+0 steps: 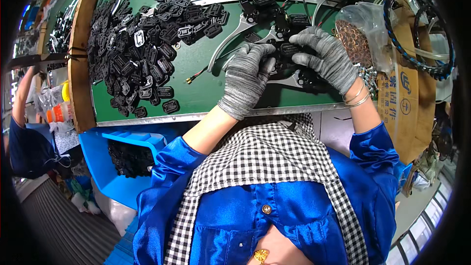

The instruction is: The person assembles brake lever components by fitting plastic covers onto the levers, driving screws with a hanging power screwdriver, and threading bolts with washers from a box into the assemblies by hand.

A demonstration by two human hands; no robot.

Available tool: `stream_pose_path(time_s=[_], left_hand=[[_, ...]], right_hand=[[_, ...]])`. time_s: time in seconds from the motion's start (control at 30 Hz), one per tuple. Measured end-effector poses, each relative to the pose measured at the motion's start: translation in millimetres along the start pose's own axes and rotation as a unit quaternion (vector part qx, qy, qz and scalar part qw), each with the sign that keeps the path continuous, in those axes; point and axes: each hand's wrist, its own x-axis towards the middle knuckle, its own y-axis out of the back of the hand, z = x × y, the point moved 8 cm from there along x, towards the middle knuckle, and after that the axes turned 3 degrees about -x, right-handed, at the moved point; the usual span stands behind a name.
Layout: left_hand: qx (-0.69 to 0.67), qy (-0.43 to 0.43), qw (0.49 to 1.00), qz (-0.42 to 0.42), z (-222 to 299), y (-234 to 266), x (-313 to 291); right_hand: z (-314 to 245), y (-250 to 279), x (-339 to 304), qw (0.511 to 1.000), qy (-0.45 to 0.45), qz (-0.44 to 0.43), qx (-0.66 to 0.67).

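My left hand (245, 78), in a grey knit glove, is closed with its fingertips on the black body of a brake lever assembly (282, 63). From the other side my right hand (324, 57), gloved alike, pinches a small black cover plate (289, 49) at the top of that body. My fingers partly hide where the plate and body meet. Further brake levers with silver blades (230, 43) and black bodies lie just beyond and around both hands. A silver blade (286, 81) shows between my wrists, near the bench edge.
Black cover plates (147, 59) are heaped on the green bench (196, 91) at left, beside a wooden rail (81, 51). At right lie a bag of copper-coloured washers (352, 38), a cardboard box (407, 113) and a coiled hose (387, 17). A blue bin (98, 162) stands below left; another person's arm (20, 100) is far left.
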Motion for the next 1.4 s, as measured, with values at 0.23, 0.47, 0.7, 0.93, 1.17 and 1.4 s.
stream_pose_path(time_s=[0.23,0.47,0.7,0.93,1.17,1.4], left_hand=[[0.008,0.017,1.0,-0.015,4,6,1],[0.064,-0.021,0.997,0.049,4,51,-22],[0.245,0.058,0.96,0.126,-37,147,-44],[0.438,0.139,0.883,0.098,-57,180,-31],[0.457,0.251,0.852,0.044,-92,169,-2],[0.351,0.255,0.9,0.049,-94,172,-8]], right_hand=[[-30,-3,12,0.983,-0.029,-0.073,-0.168],[-94,-34,72,0.985,0.059,-0.05,-0.156],[-73,-129,134,0.955,0.072,-0.132,-0.255],[-81,-106,134,0.994,0.033,-0.059,-0.084],[-109,-78,114,0.995,0.041,-0.032,0.091],[-79,-67,81,0.97,-0.034,-0.061,0.234]])
